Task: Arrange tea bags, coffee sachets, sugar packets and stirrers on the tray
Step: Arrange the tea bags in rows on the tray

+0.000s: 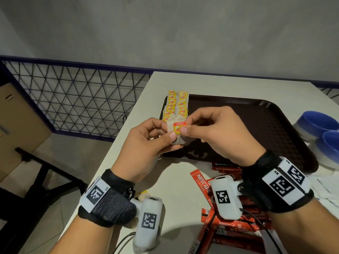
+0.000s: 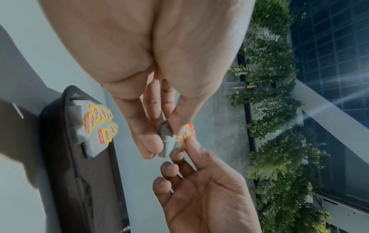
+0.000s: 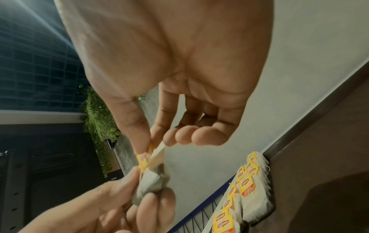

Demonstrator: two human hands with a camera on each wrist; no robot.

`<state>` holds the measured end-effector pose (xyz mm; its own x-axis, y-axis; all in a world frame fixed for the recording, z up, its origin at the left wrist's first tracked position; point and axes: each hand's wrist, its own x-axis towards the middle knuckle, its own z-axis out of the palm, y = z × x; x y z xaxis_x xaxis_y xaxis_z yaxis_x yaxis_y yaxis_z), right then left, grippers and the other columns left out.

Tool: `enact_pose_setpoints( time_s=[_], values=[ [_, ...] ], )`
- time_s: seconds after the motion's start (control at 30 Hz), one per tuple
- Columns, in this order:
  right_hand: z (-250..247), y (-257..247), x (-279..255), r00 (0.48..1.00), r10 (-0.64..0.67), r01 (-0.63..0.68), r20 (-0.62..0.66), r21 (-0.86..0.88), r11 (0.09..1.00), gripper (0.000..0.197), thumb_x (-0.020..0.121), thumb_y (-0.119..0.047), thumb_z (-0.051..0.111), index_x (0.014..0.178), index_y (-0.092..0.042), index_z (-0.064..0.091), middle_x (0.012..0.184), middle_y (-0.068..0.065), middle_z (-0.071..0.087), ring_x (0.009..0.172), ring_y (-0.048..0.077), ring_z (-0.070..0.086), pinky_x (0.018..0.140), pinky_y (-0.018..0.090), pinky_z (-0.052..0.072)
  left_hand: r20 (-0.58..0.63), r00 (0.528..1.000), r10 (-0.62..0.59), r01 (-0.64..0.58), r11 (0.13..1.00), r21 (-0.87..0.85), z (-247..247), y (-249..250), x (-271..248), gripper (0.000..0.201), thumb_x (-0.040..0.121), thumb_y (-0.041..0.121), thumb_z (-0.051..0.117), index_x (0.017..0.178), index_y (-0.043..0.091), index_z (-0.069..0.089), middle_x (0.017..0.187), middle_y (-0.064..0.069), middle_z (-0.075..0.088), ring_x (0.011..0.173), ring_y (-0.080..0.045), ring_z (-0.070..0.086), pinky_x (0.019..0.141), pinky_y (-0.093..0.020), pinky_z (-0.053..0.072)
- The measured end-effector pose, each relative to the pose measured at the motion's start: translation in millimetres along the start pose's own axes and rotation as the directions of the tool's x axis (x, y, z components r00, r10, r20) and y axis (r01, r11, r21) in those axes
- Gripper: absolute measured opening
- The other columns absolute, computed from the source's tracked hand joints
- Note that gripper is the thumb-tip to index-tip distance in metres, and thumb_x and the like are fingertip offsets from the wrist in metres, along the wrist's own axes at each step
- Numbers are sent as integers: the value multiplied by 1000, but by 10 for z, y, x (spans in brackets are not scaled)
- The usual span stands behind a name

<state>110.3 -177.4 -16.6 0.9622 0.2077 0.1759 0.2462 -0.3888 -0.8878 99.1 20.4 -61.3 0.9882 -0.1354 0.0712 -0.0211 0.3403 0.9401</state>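
Observation:
Both hands hold one tea bag (image 1: pixel 177 132) above the near left corner of the dark brown tray (image 1: pixel 256 125). My left hand (image 1: pixel 156 136) grips the white bag (image 2: pixel 166 141) between thumb and fingers. My right hand (image 1: pixel 205 129) pinches its yellow and red tag (image 3: pixel 143 160) with thumb and forefinger, the other fingers loosely curled. Two rows of tea bags (image 1: pixel 176 105) with yellow tags lie along the tray's left edge (image 2: pixel 97 126) (image 3: pixel 249 189). Red coffee sachets (image 1: pixel 229 222) lie in a pile on the white table (image 1: pixel 174 189) under my right wrist.
Two blue and white bowls (image 1: pixel 322 132) stand at the right of the tray, with white paper items (image 1: pixel 328 189) near them. The table's left edge drops off to a floor with a wire mesh fence (image 1: pixel 77 99), a black frame and a cardboard box (image 1: pixel 16 125).

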Motion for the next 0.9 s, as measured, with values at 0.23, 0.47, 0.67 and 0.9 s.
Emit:
enact_pose_setpoints(
  time_s=[0.23,0.47,0.67,0.9],
  values=[
    [-14,-15,1,1000,21,-19,-7,199,980,7,89,-5,78,94,-3,74,78,14,76,68,24,72,61,28,58,-12,1000,-28,29,999,19,-3,-29,9,29,82,5,70,107,-8,64,106,-40,64,89,-34,76,74,-34,63],
    [7,-15,-12,999,34,-38,21,225,974,12,96,-4,69,105,-6,77,94,16,78,80,32,77,71,39,66,-34,999,-27,28,999,21,12,-13,-7,30,81,7,71,105,-8,65,107,-43,61,89,-32,77,73,-33,63],
    [22,-6,-7,999,27,-31,23,182,983,19,95,0,69,104,-12,81,95,10,78,80,29,77,72,35,65,-54,998,-36,37,999,8,11,11,-3,19,97,-1,61,111,-14,61,99,-28,70,85,-30,76,72,-34,64],
    [30,-30,-22,998,58,-61,18,232,971,18,97,4,65,101,-7,80,102,11,78,80,31,78,70,36,66,-63,997,-42,42,999,3,31,46,-21,8,98,2,60,95,-3,66,94,-18,74,84,-30,76,68,-36,65]
  ],
)
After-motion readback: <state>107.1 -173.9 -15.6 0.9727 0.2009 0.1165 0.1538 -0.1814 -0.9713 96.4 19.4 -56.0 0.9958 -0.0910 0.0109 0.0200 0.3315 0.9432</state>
